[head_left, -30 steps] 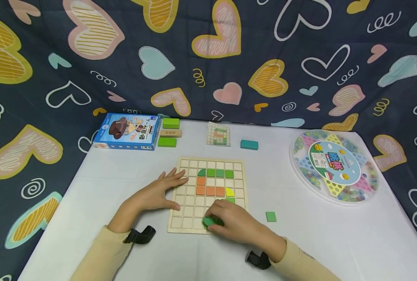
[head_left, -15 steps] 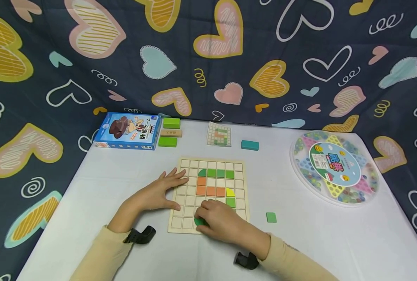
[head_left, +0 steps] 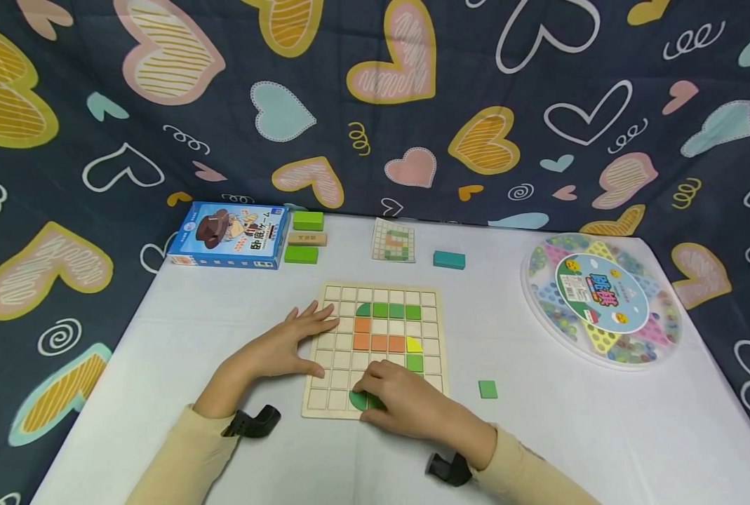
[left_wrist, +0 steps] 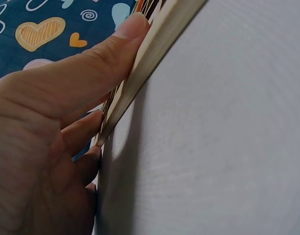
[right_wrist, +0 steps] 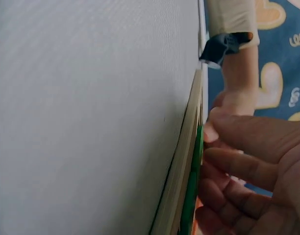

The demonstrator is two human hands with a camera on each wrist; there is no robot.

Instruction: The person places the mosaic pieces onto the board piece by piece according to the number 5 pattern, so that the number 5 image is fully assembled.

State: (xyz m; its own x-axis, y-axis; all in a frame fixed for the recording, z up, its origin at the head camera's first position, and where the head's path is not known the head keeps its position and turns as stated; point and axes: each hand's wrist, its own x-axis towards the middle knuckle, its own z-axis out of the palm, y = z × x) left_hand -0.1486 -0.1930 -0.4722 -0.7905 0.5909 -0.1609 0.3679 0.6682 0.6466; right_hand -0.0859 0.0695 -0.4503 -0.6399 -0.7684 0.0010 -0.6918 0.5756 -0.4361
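A square wooden grid board [head_left: 333, 361] lies on the white table. My left hand [head_left: 280, 347] rests at its left edge, fingers spread and thumb straight against the side. My right hand [head_left: 409, 400] is over the board's near row, fingers loosely bent. A rounded green tile [head_left: 356, 400] lies flat in that row, right at my fingertips, with another green tile [right_wrist: 189, 200] beside it in the right wrist view. Above sit a row of green tiles [head_left: 396, 311], several orange tiles [head_left: 379, 342], a yellow tile [head_left: 414, 344] and a green tile [head_left: 415, 362]. My right hand hides part of the near rows.
One loose green tile [head_left: 487, 389] lies right of the board. Behind it are a pattern card [head_left: 393, 240], a teal block [head_left: 449, 260], green blocks [head_left: 302, 254] and a blue game box [head_left: 229, 235]. A round marble-game case [head_left: 602, 301] lies at right.
My right hand has carried the rounded green tile left to the near row, where it now lies flat, and has shifted slightly back right. The left hand stays put.
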